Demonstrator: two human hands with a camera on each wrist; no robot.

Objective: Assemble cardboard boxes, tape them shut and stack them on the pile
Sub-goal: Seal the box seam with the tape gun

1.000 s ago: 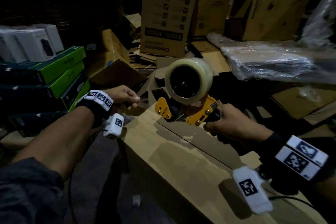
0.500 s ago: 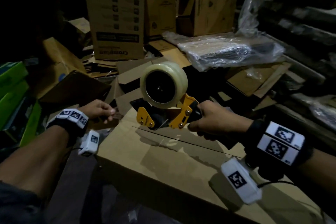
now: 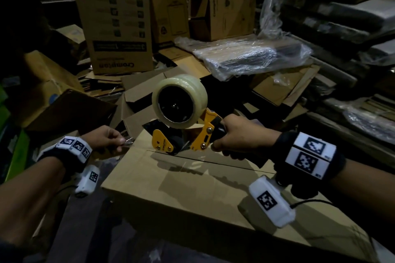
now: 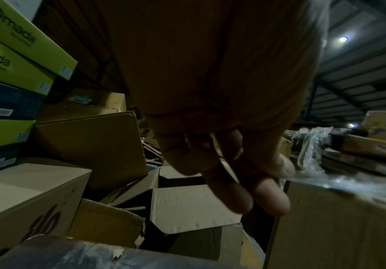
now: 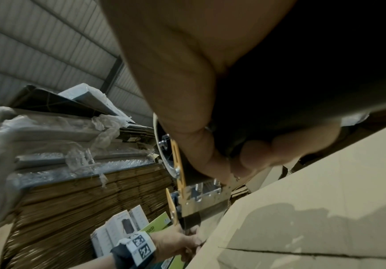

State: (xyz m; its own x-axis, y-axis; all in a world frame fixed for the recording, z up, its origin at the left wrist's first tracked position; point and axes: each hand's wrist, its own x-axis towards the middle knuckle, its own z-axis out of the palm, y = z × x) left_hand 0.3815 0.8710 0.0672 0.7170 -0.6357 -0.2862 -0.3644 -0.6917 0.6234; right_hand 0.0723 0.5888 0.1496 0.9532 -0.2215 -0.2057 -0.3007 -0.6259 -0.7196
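Note:
A closed brown cardboard box (image 3: 192, 194) lies in front of me, its top flaps meeting in a dark seam. My right hand (image 3: 239, 139) grips the black handle of a yellow tape dispenser (image 3: 183, 132) with a clear tape roll (image 3: 179, 101), held low over the seam's far left end. My left hand (image 3: 106, 140) pinches the free end of the clear tape (image 3: 128, 142) at the box's left edge. In the left wrist view the left hand (image 4: 251, 178) holds the shiny tape end (image 4: 339, 182) against the box edge. The right wrist view shows the dispenser (image 5: 194, 196) over the box (image 5: 314, 227).
Printed cardboard boxes (image 3: 115, 17) stand behind, with flattened cardboard (image 3: 139, 87) and a plastic-wrapped bundle (image 3: 252, 53) beyond the dispenser. Green boxes (image 4: 14, 45) are stacked on the left. Wrapped stacks (image 3: 346, 17) fill the right side.
My view has swung right, so the box and clutter slid left in the picture. The dispenser has come down close to the seam. The left hand still pinches the tape end at the box's left edge.

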